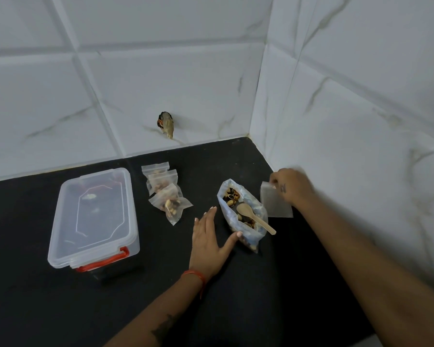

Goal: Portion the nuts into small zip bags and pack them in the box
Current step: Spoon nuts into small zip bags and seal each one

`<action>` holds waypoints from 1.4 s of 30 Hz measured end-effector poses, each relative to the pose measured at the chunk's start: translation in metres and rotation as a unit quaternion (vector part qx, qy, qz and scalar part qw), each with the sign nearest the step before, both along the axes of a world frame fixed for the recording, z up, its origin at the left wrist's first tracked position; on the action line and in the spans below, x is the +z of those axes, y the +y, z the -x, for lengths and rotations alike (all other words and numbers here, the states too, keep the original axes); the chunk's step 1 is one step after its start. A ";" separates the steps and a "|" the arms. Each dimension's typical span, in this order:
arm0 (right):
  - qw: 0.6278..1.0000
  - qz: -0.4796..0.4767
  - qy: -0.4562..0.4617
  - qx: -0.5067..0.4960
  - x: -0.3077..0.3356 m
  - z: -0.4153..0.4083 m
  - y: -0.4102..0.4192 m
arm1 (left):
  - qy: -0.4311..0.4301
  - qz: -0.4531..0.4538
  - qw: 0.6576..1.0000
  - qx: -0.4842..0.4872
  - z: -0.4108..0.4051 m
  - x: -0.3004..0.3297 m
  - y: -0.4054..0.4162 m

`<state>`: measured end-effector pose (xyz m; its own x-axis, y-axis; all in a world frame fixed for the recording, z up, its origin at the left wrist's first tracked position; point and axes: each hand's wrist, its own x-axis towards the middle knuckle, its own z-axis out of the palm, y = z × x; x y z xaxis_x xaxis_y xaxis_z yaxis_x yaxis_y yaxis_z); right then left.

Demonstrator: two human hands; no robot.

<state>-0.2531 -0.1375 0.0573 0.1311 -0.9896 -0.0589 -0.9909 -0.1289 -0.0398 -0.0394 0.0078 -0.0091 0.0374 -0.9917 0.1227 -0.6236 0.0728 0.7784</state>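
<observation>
Our left hand (211, 242) lies flat, fingers straight, thumb touching the open nut bag (241, 216); our right hand (290, 185) pinches an empty zip bag (276, 204); three filled bags (167, 191) sit beside the closed box (93, 219).

Black counter (161, 284) carries lidded box (93, 219), filled zip bags (167, 194), nut bag (241, 214).

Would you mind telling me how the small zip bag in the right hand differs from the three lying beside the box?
The zip bag in the right hand looks empty and flat; the three bags beside the box hold nuts and bulge. The former is pinched at its top by the right hand; the latter lie untouched, overlapping on the counter. All are small and clear.
</observation>
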 end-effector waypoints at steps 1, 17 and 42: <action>1.000 0.000 0.004 0.005 0.002 0.001 -0.001 | 0.008 -0.007 1.000 0.004 0.000 0.002 0.001; 0.969 0.201 -0.140 0.021 0.060 0.001 0.034 | 0.027 -0.011 0.999 0.026 -0.003 0.000 0.000; 0.862 -0.032 -0.500 -0.074 0.033 -0.081 0.123 | 0.366 -0.072 0.928 -0.003 -0.008 0.081 -0.004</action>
<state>-0.1720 -0.0140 0.0906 0.0208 -0.9988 -0.0448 -0.4614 0.0301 -0.8867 -0.0318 0.0039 0.0714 0.0531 -0.9963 -0.0669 0.0752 -0.0628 0.9952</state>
